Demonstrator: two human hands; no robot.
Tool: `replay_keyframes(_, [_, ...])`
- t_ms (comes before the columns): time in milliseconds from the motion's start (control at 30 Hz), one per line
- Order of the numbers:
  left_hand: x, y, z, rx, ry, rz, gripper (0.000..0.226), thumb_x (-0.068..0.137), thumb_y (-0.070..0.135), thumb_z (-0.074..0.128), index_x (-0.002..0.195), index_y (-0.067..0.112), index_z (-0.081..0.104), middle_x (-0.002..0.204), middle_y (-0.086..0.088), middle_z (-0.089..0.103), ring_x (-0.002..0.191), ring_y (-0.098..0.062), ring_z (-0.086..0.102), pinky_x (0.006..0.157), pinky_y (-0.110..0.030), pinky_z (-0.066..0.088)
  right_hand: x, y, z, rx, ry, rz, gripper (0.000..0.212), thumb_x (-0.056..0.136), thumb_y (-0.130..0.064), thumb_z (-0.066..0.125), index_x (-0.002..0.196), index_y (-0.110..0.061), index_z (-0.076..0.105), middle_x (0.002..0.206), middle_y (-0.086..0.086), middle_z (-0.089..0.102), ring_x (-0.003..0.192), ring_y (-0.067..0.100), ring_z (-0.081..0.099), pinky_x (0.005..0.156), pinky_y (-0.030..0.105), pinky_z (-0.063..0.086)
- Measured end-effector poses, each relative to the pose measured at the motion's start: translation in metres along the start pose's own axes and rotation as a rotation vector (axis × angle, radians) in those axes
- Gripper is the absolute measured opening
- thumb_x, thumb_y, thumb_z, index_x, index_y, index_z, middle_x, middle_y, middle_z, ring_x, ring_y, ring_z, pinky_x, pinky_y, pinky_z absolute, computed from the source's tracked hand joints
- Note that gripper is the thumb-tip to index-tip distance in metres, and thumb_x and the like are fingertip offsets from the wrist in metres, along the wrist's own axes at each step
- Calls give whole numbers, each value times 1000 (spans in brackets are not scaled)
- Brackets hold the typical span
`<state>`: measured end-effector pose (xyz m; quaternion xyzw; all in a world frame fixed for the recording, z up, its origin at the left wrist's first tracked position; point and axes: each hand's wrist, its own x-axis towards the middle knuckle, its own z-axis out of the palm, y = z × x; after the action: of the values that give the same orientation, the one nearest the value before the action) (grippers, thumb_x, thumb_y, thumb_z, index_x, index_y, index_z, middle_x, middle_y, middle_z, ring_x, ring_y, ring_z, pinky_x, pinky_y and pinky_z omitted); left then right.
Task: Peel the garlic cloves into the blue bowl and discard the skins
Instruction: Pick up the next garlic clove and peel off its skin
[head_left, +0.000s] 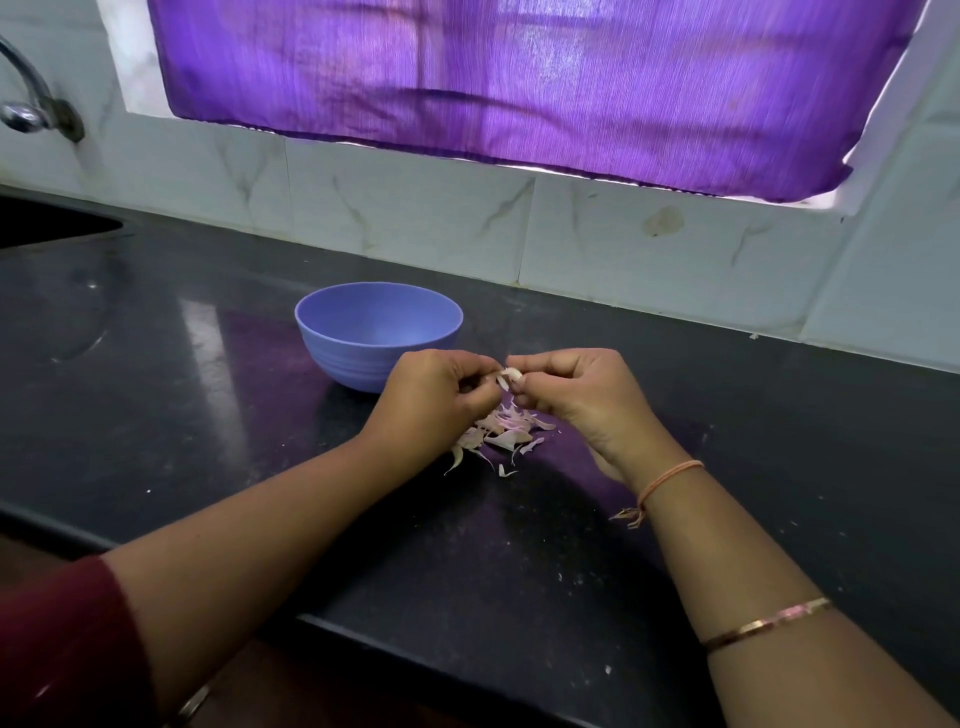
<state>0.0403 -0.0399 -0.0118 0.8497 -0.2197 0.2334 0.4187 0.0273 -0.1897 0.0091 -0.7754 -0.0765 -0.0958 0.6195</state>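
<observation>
Garlic clove (511, 375), pinched mid-peel between the left hand (436, 392) and right hand (579, 397), both curled round it above the skins (504, 435) heaped on the surface (208, 426) near the blue bowl (337, 358), probably needs its last skin pulled before dropping in.

Left hand (434, 392), right hand (579, 395); fingertips together, curled

The bowl (378, 332) stands on the table (208, 364), just behind the left hand (436, 395). That hand and the right hand (576, 395) meet above a heap of skins (501, 434) lying on the table, a garlic clove (511, 375) pinched between them. The sink (52, 226) lies far left, the tap (26, 104) above it on the wall (415, 208).
</observation>
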Motion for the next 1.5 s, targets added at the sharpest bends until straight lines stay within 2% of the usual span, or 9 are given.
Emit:
replay_keyframes(100, [2, -2, 0, -8, 48, -64, 13, 86, 11, 61, 89, 11, 73, 61, -5, 66, 52, -7, 51, 53, -13, 41, 1, -1, -2, 107, -1, 33, 20, 82, 9, 56, 88, -4, 70, 82, 18, 68, 72, 22, 60, 79, 34, 54])
replay_keyframes(267, [0, 1, -2, -24, 62, -155, 12, 83, 17, 62, 88, 15, 73, 64, 12, 65, 61, -2, 63, 64, -16, 51, 1, 1, -4, 215, -8, 65, 19, 82, 10, 57, 92, -3, 67, 87, 17, 67, 76, 22, 59, 77, 33, 52])
replay_keyframes(433, [0, 1, -2, 12, 41, -154, 29, 88, 31, 60, 70, 10, 71, 59, -2, 66, 56, -14, 59, 55, -23, 45, 1, 1, -3, 164, -13, 4, 29, 80, 12, 55, 98, -8, 67, 82, 10, 58, 71, 15, 55, 72, 28, 53])
replay_keyframes(567, [0, 1, -2, 20, 30, -129, 11, 84, 25, 68, 88, 18, 74, 71, 10, 69, 63, -1, 61, 62, -13, 48, 1, 2, -1, 97, -8, -52, 29, 76, 11, 64, 96, -11, 68, 82, 7, 62, 74, 14, 58, 72, 27, 55])
replay_keyframes(700, [1, 2, -3, -48, 26, -154, 20, 85, 9, 61, 97, 19, 73, 75, 15, 66, 64, 6, 59, 65, -5, 47, 2, 4, 0, 9, 9, -90, 30, 74, 8, 70, 95, -13, 68, 84, 7, 68, 78, 18, 64, 77, 32, 57])
replay_keyframes(900, [2, 6, -2, -444, -43, -340, 11, 86, 13, 64, 82, 11, 74, 77, -12, 72, 71, -19, 67, 72, -29, 57, 2, 3, 3, -166, 28, -199, 30, 75, 0, 71, 105, -6, 68, 92, 6, 67, 86, 20, 69, 81, 31, 56])
replay_keyframes(1033, [3, 6, -3, -547, -63, -379, 10, 85, 10, 64, 81, 6, 73, 81, -19, 71, 74, -23, 65, 71, -26, 56, 2, 0, 4, -262, 25, -261, 32, 75, -1, 72, 106, -6, 68, 85, -8, 60, 80, 11, 65, 80, 25, 55])
replay_keyframes(1200, [2, 6, -4, -562, -61, -382, 10, 85, 9, 64, 83, 3, 72, 84, -23, 70, 80, -31, 67, 77, -31, 56, 3, 0, 4, -281, 19, -270, 34, 73, 3, 72, 105, -7, 69, 85, -8, 60, 78, 9, 63, 81, 25, 55])
replay_keyframes(1500, [2, 8, -5, -484, -19, -340, 10, 84, 11, 65, 81, 5, 72, 76, -14, 72, 64, -10, 65, 59, -14, 51, 3, 4, 2, -136, -9, -203, 35, 75, 7, 68, 108, -7, 67, 95, 8, 68, 83, 16, 67, 81, 29, 56])
